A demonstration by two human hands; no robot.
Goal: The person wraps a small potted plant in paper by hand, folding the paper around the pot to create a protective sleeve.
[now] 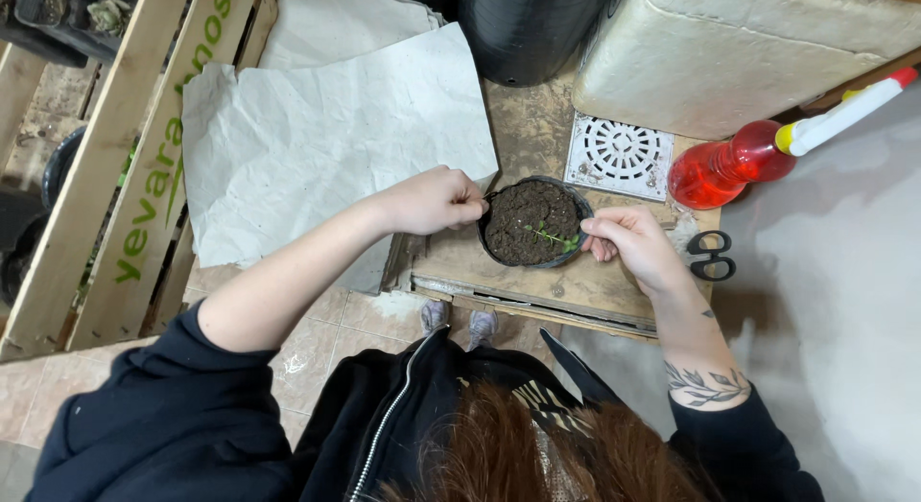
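Head: fingers (587,226) pinched on seedling (554,237)

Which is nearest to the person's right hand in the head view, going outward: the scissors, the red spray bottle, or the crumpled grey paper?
From the right hand:
1. Scissors, on the board just beside the hand, away from the pot.
2. Red spray bottle, farther up the picture on that same side.
3. Crumpled grey paper, beyond the pot and the left hand.

Tiled floor (326,339), wooden workbench (537,272), wooden pallet (125,166), pale wall (844,301)
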